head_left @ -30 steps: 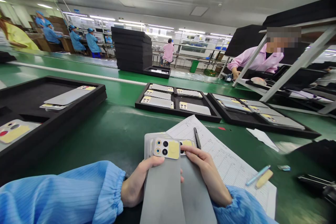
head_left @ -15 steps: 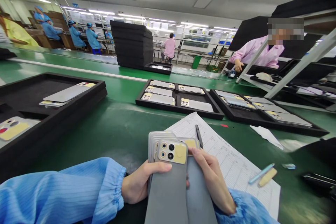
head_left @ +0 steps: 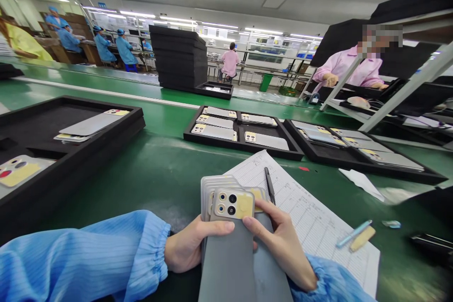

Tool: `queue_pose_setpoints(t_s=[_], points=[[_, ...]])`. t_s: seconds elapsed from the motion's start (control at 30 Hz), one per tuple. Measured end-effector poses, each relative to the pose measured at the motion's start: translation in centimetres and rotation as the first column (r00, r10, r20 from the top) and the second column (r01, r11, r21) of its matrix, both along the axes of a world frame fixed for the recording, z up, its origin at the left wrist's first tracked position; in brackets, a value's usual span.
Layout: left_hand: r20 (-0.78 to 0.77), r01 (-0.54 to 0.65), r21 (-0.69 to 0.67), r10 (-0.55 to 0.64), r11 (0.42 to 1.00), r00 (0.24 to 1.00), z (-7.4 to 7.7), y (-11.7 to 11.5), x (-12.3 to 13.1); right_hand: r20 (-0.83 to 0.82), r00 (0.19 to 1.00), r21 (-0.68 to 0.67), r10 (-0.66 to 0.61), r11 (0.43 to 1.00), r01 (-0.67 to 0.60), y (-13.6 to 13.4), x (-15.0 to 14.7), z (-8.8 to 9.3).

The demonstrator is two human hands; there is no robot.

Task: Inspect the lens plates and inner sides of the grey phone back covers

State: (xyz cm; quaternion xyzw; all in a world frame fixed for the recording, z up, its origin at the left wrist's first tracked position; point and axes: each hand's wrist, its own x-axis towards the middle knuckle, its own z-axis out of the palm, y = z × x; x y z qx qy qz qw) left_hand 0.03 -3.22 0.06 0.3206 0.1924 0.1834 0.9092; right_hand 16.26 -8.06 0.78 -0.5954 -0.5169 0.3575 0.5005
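Observation:
A stack of grey phone back covers (head_left: pixel 228 259), with camera rings and yellow film at the top, is held upright before me. My left hand (head_left: pixel 193 243) wraps the stack from the left, its thumb lying across the front cover. My right hand (head_left: pixel 279 236) grips from the right, thumb on the front cover's upper right edge and fingers at another cover (head_left: pixel 269 264) fanned out behind it. Below and behind the hands lies a printed sheet (head_left: pixel 307 212) with a black pen-like tool (head_left: pixel 269 184) on it.
Black foam trays with covers stand at the left (head_left: pixel 106 144), centre (head_left: pixel 244 146) and right (head_left: pixel 368 163). A tall stack of black trays (head_left: pixel 179 59) stands behind. A light-blue pen (head_left: pixel 354 234) lies on the sheet. A person in pink (head_left: pixel 348 68) is at the right.
My right thumb has moved left from the rear cover onto the front cover's edge. The left hand keeps its hold. The person in pink has shifted a hand.

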Motion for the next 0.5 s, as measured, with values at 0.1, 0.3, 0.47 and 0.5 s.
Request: queue_pose_setpoints(t_s=[0.1,0.3,0.47,0.5], points=[[-0.001,-0.002,0.008,0.002,1.0,1.0,-0.02,-0.02,0.03,-0.022,0.999,-0.026,0.029,0.999,-0.029,-0.02,0.13,-0.13],[0.002,-0.01,0.01,0.01,1.0,1.0,0.06,-0.08,-0.07,-0.025,0.997,-0.061,0.079,0.995,-0.08,-0.03,0.35,-0.05],[-0.011,-0.013,0.017,0.013,1.0,1.0,-0.03,-0.06,-0.09,-0.007,0.998,-0.053,0.058,0.997,-0.058,-0.09,0.08,0.14],[-0.016,-0.016,0.018,0.017,1.0,1.0,-0.06,-0.05,-0.08,-0.017,0.999,-0.049,0.051,0.997,-0.052,-0.12,-0.02,0.14]])
